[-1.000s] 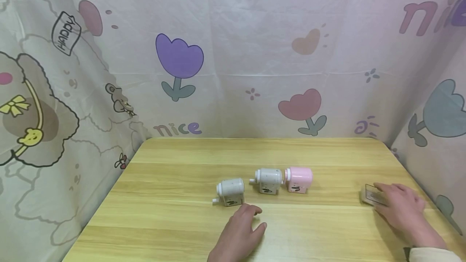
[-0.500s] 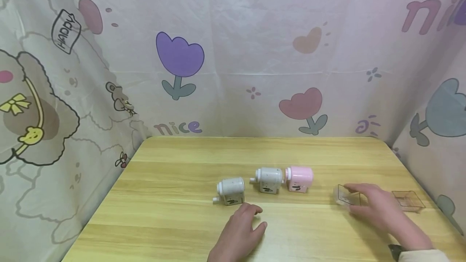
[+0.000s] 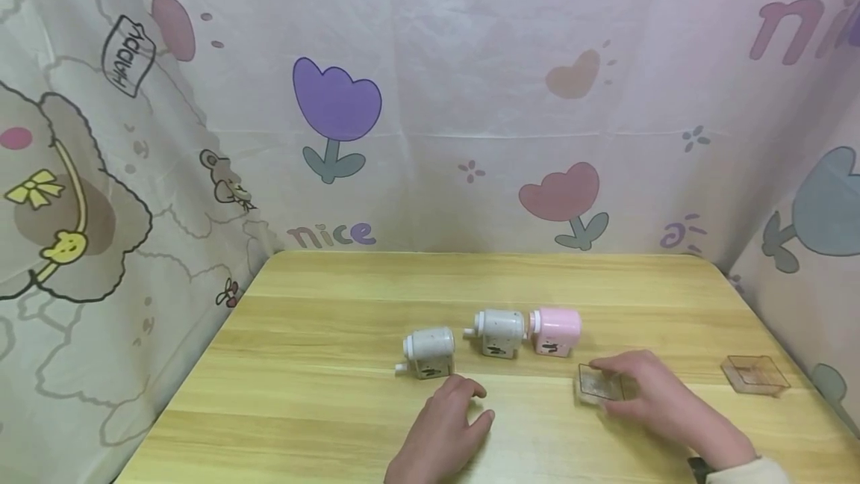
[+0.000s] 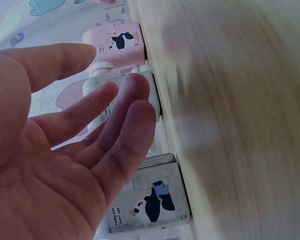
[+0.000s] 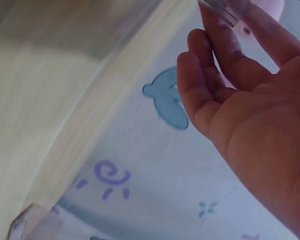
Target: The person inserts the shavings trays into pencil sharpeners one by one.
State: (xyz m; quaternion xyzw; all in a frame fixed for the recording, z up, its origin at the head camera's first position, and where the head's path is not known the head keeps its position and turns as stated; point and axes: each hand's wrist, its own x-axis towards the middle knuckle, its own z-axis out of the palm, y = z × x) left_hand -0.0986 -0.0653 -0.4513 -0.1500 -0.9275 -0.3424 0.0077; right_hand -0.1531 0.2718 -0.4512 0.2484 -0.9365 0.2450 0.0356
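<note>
My right hand (image 3: 655, 398) pinches a small clear plastic tray (image 3: 598, 385), like a sharpener's shavings drawer, low over the table to the right of the sharpeners. In the right wrist view the tray's corner (image 5: 222, 9) shows between thumb and fingers. Fingers loosely bent and holding nothing, my left hand (image 3: 440, 432) rests just in front of the left grey crank pencil sharpener (image 3: 433, 353). Another grey sharpener (image 3: 500, 333) stands further right, and beside it a pink sharpener (image 3: 559, 331). Panda prints show on the sharpeners in the left wrist view.
A second clear tray, tinted pinkish (image 3: 755, 376), lies near the right edge of the wooden table (image 3: 322, 409). A patterned cloth (image 3: 430, 95) hangs behind the table and along both sides.
My right hand has carried the clear tray leftward from the table's right side toward the sharpeners, uncovering the pinkish tray. The left hand stays in place.
</note>
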